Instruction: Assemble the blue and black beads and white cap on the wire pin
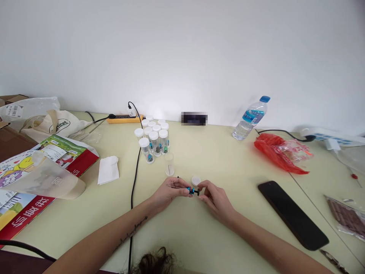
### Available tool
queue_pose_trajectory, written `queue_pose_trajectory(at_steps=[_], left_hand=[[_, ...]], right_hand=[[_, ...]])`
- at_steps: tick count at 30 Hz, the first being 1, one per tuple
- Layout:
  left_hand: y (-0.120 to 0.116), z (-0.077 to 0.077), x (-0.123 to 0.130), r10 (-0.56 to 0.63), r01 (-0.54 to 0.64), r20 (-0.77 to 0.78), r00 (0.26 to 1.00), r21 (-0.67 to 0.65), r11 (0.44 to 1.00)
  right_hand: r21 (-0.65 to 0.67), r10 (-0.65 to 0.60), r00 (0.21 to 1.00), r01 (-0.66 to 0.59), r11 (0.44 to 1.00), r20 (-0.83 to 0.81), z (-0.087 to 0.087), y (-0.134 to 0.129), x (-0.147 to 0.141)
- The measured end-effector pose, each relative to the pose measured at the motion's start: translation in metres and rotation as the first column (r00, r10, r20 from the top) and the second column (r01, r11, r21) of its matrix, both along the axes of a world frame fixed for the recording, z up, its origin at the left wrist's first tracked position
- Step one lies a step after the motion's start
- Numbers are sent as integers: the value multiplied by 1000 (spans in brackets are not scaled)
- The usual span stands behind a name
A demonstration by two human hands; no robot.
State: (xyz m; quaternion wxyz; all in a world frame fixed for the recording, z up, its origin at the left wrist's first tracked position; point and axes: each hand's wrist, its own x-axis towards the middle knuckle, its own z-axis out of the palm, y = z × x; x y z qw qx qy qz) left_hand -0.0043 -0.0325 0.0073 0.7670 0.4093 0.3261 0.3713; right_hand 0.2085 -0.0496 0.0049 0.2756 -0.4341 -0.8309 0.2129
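My left hand (171, 192) is closed around a small blue-and-black device (191, 190), holding it just above the table. Thin metal wires or prongs run back from it across my left fingers. At its right end is a black disc-shaped knob (198, 192), with the curled thumb and index finger of my right hand (213, 198) around it. Behind my hands stands an uncapped clear vial (169, 164) with a thin dark piece inside. A loose white cap (196, 180) lies on the table just beyond my fingers.
Several white-capped vials (154, 137) stand grouped at back left, near an orange power strip (124, 119). A black cable (134, 182) crosses the table. To the right are a water bottle (251, 118), a red plastic bag (273, 154) and a phone (293, 215); a frosted cup (57, 182) lies left.
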Motion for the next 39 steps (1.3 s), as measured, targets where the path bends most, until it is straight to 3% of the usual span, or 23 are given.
queue_pose_trajectory(at_steps=[4,10,16,22,29,35,39], left_hand=[[0,-1,-1,3,-3,11,1000,3,1000],[0,0,-1,10,-10,-1,1000,-2,1000],[-1,0,-1,-17,17,-3,1000,11,1000],[0,1,-1,-3,3,0,1000,9,1000],[0,-1,-2,-25,25,-10,1000,20,999],[0,1,-1,-16,16,5,1000,26,1000],[0,1,-1,-12,12,-6,1000,19,1000]], right_hand=[[13,48,999,-48,999,17,1,1,0],[51,27,998,-25,998,-56,-3,0,-1],[30,69,997,-70,997,32,1,1,0],[48,42,998,-40,998,-51,-3,1,-1],[49,78,997,-79,996,21,1,2,-1],[58,51,997,-48,997,-55,-4,1,-1],[46,77,997,-77,996,-9,-2,1,0]])
